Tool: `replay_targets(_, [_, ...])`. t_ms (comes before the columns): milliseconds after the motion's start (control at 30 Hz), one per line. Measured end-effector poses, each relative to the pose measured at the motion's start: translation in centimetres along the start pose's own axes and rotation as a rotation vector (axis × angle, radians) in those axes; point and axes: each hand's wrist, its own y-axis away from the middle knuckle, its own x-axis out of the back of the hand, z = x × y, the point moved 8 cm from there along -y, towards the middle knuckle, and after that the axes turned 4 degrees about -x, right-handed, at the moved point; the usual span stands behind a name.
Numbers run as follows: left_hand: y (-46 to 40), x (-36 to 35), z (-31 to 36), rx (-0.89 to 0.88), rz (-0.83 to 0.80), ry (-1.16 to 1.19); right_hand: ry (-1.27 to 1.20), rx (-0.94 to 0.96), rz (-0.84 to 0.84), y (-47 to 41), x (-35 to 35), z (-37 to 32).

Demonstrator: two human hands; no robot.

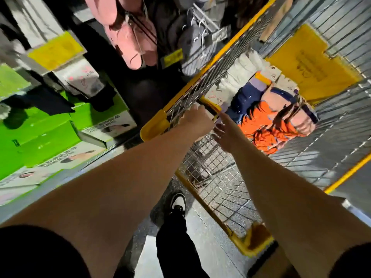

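Two bare forearms are being stretched forward over a black-and-white shoe (177, 201) on the floor, towards a yellow-framed wire cart (154, 127). At the cart's left wall the left hand (193, 118) is being used as a closed grip. Its fingers are curled, as far as can be seen, round the near end of a yellow-headed pack (211, 106) lying just inside the top edge; whether wire is being caught too cannot be told. Just beside it the right hand (225, 131) is being held open, fingers spread, one fingertip being pointed at the pack's far end with no clear touch.

The step in hand is judged to be the handling of this pack at the cart's edge; whether it is being lifted out or set in cannot be told. The next move is judged to call for the right hand to be closed on the free end, so that the pack is carried level past the wire.

Farther in, an orange pack (265, 125) and white packs (241, 69) are being held in the cart, with a yellow sign (307, 61) beyond. Green boxes (46, 133) are being displayed at the left, and a pink garment (128, 37) is being hung farthest off.
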Motion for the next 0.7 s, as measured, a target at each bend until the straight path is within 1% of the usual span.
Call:
replay_targets(33, [-0.9, -0.7, -0.3, 0.027, 0.011, -0.008, -0.033, -0.003, 0.001, -1.0, -0.2, 0.0])
replay_targets(167, [-3.5, -1.9, -1.6, 0.185, 0.038, 0.079, -0.115, -0.025, 0.019, -3.8, -0.7, 0.0])
replay_targets(233, [-4.5, -1.6, -1.6, 0.208, 0.072, 0.111, -0.095, -0.045, 0.043, -4.5, -0.8, 0.1])
replay_targets(300, [-4.8, -1.4, -1.4, 0.231, 0.057, 0.086, -0.078, -0.066, 0.076, -4.9, -0.9, 0.2])
replay_targets(367, [-4.8, -1.6, -1.5, 0.227, 0.007, 0.037, -0.086, -0.071, 0.105, -5.3, -0.7, 0.3])
replay_targets(500, [-5.1, -2.0, -1.7, 0.203, -0.05, -0.061, -0.11, -0.059, 0.077, -6.1, -1.3, 0.2])
replay_targets(600, [-5.2, -1.8, -2.1, 0.237, -0.064, -0.05, -0.13, -0.052, 0.086, -6.3, -1.5, -0.3])
replay_targets(700, [-5.7, -0.9, -2.1, 0.147, -0.084, -0.097, -0.141, -0.049, 0.067, -6.8, -2.3, -0.6])
